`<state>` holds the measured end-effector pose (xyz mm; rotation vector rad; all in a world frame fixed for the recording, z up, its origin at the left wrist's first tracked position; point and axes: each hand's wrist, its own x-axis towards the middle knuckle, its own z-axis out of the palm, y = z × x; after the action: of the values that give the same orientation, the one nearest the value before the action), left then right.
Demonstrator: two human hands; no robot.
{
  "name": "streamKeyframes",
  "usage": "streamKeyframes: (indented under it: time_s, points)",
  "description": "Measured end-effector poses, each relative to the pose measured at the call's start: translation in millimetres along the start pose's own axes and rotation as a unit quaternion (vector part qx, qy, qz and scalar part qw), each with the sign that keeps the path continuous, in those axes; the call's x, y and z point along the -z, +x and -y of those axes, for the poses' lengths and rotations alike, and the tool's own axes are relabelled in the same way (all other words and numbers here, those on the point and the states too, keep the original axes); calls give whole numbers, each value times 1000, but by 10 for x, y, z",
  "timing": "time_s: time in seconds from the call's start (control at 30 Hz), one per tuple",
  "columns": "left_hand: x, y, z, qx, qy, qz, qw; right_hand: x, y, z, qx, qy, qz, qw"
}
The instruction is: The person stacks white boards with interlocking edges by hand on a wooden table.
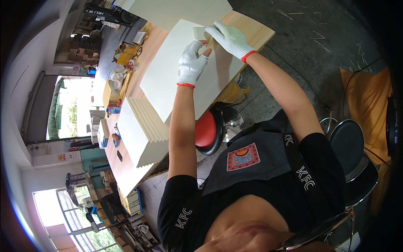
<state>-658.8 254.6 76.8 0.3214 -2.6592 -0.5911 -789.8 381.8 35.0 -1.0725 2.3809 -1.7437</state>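
My left hand (192, 63), in a white knit glove with a red cuff, is over a large pale board (163, 75) on the table. Its bare thumb and fingertip are apart, with a gap between them. Close by on the right, my right hand (230, 40), gloved alike, has its fingers bent down by the board's far end. A small pale flat piece (200, 32) shows between the two hands. Beside it, a tan strip shows under the right fingers, which partly cover it; what they grip is hard to make out.
A stack of pale boards (136, 126) stands nearer on the wood-grain table (130, 178). Another large board (180, 11) lies at the far end. A phone (119, 156), tape and bottles line the left edge. A red stool (205, 130) sits below the right edge.
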Motion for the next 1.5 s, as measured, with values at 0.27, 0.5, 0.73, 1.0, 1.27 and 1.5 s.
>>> streamKeyframes:
  time_s: [0.27, 0.5, 0.73, 1.0, 1.27, 1.5]
  points:
    - [-1, 39, 83, -15, -20, -2, 1000, -16, -2, 49, 1, -20, -24, 1000]
    - [0, 1, 19, -3, -10, 7, 1000, -47, -12, 0, 10, -4, -34, 999]
    - [-41, 22, 108, -7, -30, -23, 999, 69, -34, 119, -42, 13, 36, 998]
    - [-30, 13, 57, -103, 59, -20, 993, -18, -30, 15, -18, 56, -36, 998]
    - [57, -22, -51, 53, -56, -11, 997, 406, 4, 19, 10, -247, 158, 956]
    - [17, -1, 69, 8, -88, -13, 996, 332, 195, 149, 148, -229, 130, 953]
